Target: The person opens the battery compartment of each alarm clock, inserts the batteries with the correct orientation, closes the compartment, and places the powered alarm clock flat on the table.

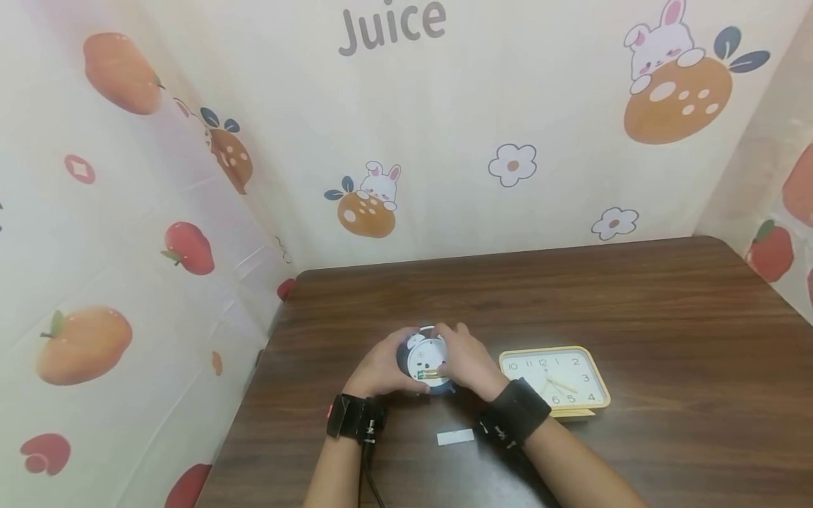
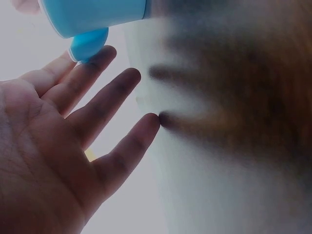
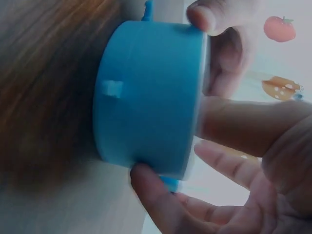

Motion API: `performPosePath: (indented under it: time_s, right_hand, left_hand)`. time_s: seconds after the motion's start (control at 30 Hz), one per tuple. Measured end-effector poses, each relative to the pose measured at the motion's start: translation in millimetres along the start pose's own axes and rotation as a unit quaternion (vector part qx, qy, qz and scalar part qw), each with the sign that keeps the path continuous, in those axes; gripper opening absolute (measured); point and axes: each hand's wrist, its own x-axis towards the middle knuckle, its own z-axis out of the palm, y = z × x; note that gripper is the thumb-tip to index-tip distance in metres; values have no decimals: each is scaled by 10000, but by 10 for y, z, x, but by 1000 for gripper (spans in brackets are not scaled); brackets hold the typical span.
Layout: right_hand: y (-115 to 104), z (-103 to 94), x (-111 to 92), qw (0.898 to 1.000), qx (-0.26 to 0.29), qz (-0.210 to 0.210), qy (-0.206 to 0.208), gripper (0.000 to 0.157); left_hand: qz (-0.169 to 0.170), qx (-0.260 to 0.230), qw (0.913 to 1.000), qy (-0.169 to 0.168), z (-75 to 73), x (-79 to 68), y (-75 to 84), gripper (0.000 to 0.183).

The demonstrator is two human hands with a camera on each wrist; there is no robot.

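Note:
A round blue alarm clock (image 1: 417,358) lies on the table with its white back facing up. A battery (image 1: 429,375) sits in the uncovered slot in that back. My left hand (image 1: 383,365) holds the clock from the left, thumb along the near edge. The left wrist view shows its fingers spread below the blue casing (image 2: 97,17), one at a blue knob-like foot. My right hand (image 1: 468,360) is at the clock's right side, thumb on the back by the battery. In the right wrist view, its forefinger touches the side of the blue casing (image 3: 146,97).
A small white strip, like a battery cover (image 1: 455,437), lies on the table nearer to me. To the right is a yellow-framed rectangular clock (image 1: 565,377), face up, close to my right wrist strap. Printed curtains (image 1: 444,212) stand behind the wooden table (image 1: 667,317).

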Motion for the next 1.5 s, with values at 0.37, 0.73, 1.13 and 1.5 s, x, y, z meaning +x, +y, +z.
performPosePath:
  time_s: [0.37, 0.73, 1.13, 1.5]
  right_hand:
    - [-17, 23, -5, 9999, -157, -2, 28, 57]
    - [-58, 217, 68, 9982, -107, 547, 211, 90]
    - [-106, 237, 128, 9987, -36, 511, 82, 82]
    - [-94, 236, 126, 9985, 12, 546, 48, 82]
  left_hand:
    - [8, -5, 10000, 23, -29, -10, -4, 105]
    - [142, -117, 9998, -21, 25, -20, -1, 101]
    - [117, -72, 9998, 143, -4, -14, -17, 100]
    - [126, -43, 9999, 92, 10, 0, -15, 101]
